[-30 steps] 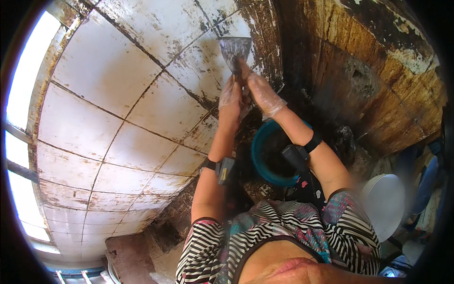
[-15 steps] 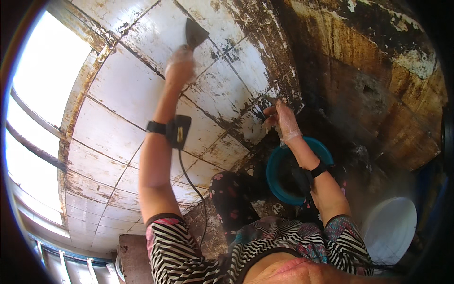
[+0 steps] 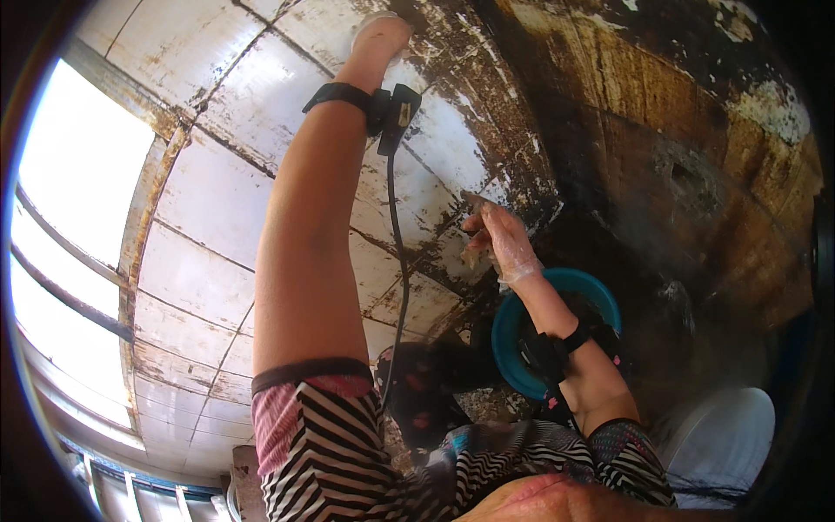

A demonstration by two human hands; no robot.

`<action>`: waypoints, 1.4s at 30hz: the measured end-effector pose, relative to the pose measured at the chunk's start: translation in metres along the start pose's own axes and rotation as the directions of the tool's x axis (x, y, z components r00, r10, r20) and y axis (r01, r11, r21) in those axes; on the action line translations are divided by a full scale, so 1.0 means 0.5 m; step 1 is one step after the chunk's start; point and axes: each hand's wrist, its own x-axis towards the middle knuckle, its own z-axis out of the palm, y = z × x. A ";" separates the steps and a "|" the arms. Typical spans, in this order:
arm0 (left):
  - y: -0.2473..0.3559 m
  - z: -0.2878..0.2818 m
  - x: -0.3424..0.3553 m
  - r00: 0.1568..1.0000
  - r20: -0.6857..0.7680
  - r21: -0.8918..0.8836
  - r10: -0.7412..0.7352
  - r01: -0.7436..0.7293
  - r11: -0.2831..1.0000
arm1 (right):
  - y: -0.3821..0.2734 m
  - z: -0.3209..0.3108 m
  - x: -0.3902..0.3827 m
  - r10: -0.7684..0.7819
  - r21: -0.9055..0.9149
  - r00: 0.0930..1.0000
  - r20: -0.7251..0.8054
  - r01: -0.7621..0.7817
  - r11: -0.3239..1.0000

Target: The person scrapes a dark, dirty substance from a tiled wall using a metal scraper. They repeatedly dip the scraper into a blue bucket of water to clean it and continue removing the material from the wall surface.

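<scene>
My left hand (image 3: 383, 36), in a thin clear plastic glove, reaches far up the stained white tile wall (image 3: 209, 217). Its fingers are bent and mostly turned away; half a second ago a flat dark scraper stuck out of the fist, and now its blade is out of sight behind the hand. My right hand (image 3: 500, 239), gloved likewise, hovers by the lower tiles above a teal basin (image 3: 506, 370). Its fingers are apart, with no held thing visible. Both forearms carry black straps; the left one bears a dark box (image 3: 398, 117) with a cable (image 3: 403, 287).
Brown, grimy paneling (image 3: 644, 165) rises on the right, peeling in places. A white bucket (image 3: 731, 435) stands at the lower right. A bright barred window (image 3: 78, 174) fills the left side. My knees in dark floral trousers (image 3: 422, 383) are beside the basin.
My left arm has stretched farther up and rightward, and the scraper blade has gone out of sight. My right hand has shifted slightly left and down.
</scene>
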 end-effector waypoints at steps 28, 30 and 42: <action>0.004 0.109 -0.271 0.884 0.344 0.212 0.316 -0.401 0.891 | -0.007 -0.021 0.008 0.074 -0.037 0.996 0.053 -0.072 0.997; -0.002 0.123 -0.313 0.915 0.238 0.100 0.327 -0.358 0.928 | -0.006 -0.023 0.006 0.035 -0.018 0.997 0.067 -0.034 0.999; 0.283 0.336 -0.167 0.979 0.204 -0.292 0.002 0.059 0.954 | -0.036 -0.040 0.005 -0.006 0.029 1.000 -0.024 0.007 1.000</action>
